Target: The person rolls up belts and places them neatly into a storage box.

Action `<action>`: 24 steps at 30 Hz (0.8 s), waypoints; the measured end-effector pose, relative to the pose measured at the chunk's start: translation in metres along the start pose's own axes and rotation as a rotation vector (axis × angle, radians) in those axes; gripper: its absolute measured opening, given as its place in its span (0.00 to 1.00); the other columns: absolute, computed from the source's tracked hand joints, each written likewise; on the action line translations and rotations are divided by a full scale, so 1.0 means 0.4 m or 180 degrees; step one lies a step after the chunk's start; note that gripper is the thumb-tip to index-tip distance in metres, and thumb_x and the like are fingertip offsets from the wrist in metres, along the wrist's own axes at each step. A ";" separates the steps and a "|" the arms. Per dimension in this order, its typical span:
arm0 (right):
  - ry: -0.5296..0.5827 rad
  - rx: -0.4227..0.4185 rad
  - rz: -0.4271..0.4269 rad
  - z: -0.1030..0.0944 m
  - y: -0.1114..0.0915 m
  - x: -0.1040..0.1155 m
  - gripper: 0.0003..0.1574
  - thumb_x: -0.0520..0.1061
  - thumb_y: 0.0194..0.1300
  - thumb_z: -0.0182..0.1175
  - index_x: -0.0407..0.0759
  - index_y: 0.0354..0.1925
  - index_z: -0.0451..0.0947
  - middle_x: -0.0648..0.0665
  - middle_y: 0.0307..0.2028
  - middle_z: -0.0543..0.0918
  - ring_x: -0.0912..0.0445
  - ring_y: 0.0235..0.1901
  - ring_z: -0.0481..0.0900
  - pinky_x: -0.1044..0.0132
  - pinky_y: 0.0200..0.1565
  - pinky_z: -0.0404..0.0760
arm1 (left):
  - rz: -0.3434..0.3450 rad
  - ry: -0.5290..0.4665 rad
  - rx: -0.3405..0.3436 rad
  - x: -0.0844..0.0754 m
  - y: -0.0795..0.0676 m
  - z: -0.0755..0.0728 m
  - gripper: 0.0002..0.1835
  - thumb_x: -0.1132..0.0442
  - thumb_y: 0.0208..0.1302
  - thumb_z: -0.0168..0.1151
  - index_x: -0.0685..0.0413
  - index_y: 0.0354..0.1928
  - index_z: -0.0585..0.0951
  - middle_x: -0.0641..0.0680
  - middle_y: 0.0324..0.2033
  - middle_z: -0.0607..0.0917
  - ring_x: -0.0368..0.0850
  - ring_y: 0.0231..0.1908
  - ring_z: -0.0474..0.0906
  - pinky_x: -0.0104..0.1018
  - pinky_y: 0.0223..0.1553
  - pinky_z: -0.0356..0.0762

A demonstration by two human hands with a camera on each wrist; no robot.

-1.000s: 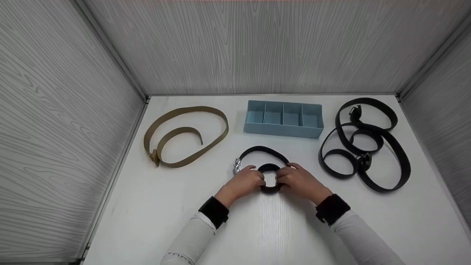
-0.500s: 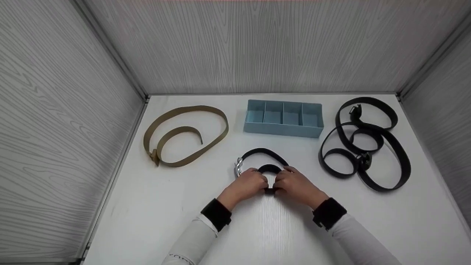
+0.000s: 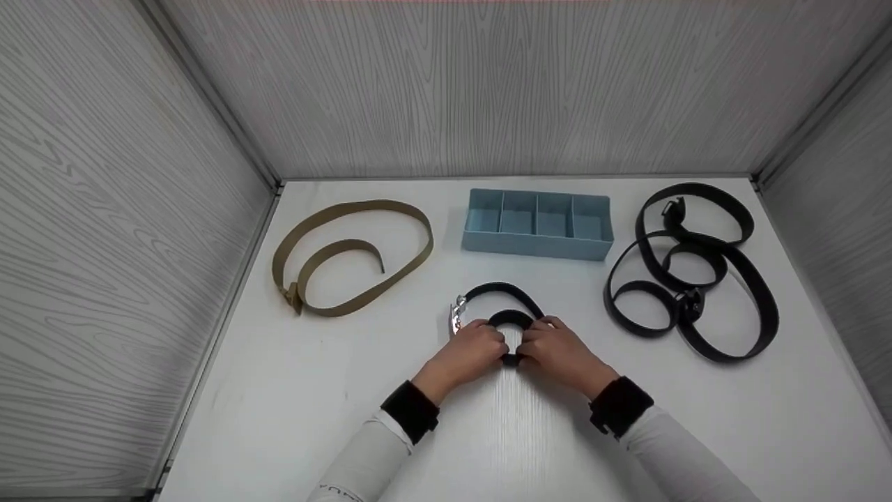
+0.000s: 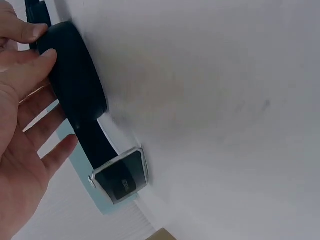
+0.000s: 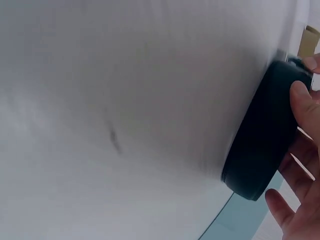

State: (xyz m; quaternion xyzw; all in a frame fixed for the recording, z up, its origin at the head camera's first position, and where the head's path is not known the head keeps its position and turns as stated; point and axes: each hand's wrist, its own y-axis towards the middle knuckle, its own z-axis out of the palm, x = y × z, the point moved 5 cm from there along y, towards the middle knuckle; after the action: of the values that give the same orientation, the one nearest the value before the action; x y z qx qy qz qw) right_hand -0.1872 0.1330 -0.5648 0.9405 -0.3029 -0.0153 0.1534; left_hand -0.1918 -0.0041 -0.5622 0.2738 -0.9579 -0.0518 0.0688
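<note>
A black belt stands on edge on the white table, its near part coiled into a ring and the rest arching behind. My left hand holds the ring's left side, while my right hand holds its right side. At the belt's free end, a shiny silver buckle lies just beyond the left hand. In the left wrist view, the thumb presses the outside of the coil, with the buckle farther along. The right wrist view has the thumb against the coil; some fingertips are hidden.
Behind the hands is a light blue tray with several compartments. A tan belt lies loosely looped at the left. Two overlapping black belts lie at the right. Grey wood-grain panels enclose the table's back and sides.
Both hands have drawn slightly closer together on the coil. The buckle has shifted a little right, and the belt's rear arch has become slightly smaller.
</note>
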 end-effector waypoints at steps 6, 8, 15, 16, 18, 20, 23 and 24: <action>0.0230 -0.0001 -0.0107 -0.013 -0.002 -0.013 0.11 0.50 0.49 0.73 0.49 0.33 0.87 0.51 0.36 0.84 0.53 0.44 0.80 0.49 0.53 0.72 | 0.0080 -0.0072 0.0087 0.009 0.002 0.008 0.05 0.60 0.59 0.64 0.42 0.30 0.87 0.42 0.31 0.85 0.39 0.38 0.81 0.41 0.59 0.69; 0.0243 -0.0017 -0.0118 -0.020 -0.004 -0.021 0.13 0.47 0.46 0.75 0.47 0.34 0.86 0.49 0.39 0.85 0.53 0.48 0.79 0.47 0.53 0.72 | 0.0107 -0.0159 0.0083 0.017 0.001 0.008 0.03 0.60 0.57 0.66 0.43 0.30 0.87 0.42 0.32 0.86 0.39 0.40 0.81 0.43 0.61 0.67; -0.0022 -0.0063 -0.0006 -0.019 0.001 -0.012 0.06 0.44 0.48 0.74 0.48 0.29 0.87 0.49 0.32 0.83 0.50 0.42 0.77 0.53 0.44 0.74 | 0.0040 -0.0233 -0.0020 0.023 0.000 0.010 0.05 0.68 0.58 0.65 0.50 0.31 0.86 0.47 0.32 0.83 0.43 0.39 0.80 0.38 0.55 0.72; -0.0037 -0.0087 0.0013 -0.018 0.002 -0.008 0.06 0.46 0.47 0.74 0.49 0.28 0.87 0.49 0.30 0.82 0.50 0.40 0.77 0.54 0.42 0.74 | 0.0014 -0.0281 -0.0026 0.020 0.001 0.009 0.05 0.68 0.59 0.64 0.51 0.30 0.86 0.48 0.32 0.83 0.44 0.38 0.80 0.37 0.52 0.73; -0.0025 -0.0158 0.0018 -0.016 0.004 -0.001 0.06 0.48 0.46 0.74 0.50 0.27 0.87 0.49 0.27 0.81 0.49 0.37 0.75 0.55 0.39 0.72 | -0.0005 -0.0343 -0.0038 0.014 0.003 0.009 0.05 0.68 0.59 0.64 0.52 0.30 0.85 0.48 0.31 0.83 0.44 0.36 0.80 0.36 0.49 0.74; -0.0030 -0.0220 -0.0026 -0.015 0.005 0.006 0.07 0.51 0.46 0.74 0.51 0.26 0.87 0.50 0.25 0.81 0.50 0.35 0.74 0.56 0.36 0.71 | 0.0016 -0.0377 -0.0050 0.010 0.005 0.008 0.04 0.67 0.59 0.65 0.51 0.29 0.85 0.47 0.30 0.83 0.43 0.35 0.80 0.37 0.48 0.74; 0.0030 -0.0193 -0.0143 -0.010 0.003 0.009 0.11 0.54 0.48 0.73 0.50 0.28 0.87 0.50 0.27 0.81 0.51 0.34 0.75 0.57 0.36 0.72 | 0.0125 -0.0392 -0.0060 0.011 0.007 0.008 0.03 0.65 0.58 0.67 0.49 0.28 0.86 0.45 0.29 0.85 0.41 0.34 0.80 0.37 0.53 0.72; 0.0071 -0.0160 -0.0171 -0.009 0.000 0.007 0.12 0.54 0.47 0.74 0.50 0.29 0.86 0.51 0.28 0.81 0.52 0.35 0.76 0.57 0.37 0.73 | 0.0167 -0.0394 -0.0063 0.013 0.007 0.009 0.03 0.65 0.57 0.67 0.48 0.28 0.86 0.45 0.29 0.85 0.40 0.34 0.80 0.37 0.54 0.72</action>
State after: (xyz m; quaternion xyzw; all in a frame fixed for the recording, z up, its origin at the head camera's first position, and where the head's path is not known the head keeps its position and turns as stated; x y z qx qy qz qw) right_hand -0.1845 0.1321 -0.5612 0.9442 -0.2753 -0.0165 0.1798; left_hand -0.1980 -0.0044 -0.5647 0.2441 -0.9666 -0.0763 0.0134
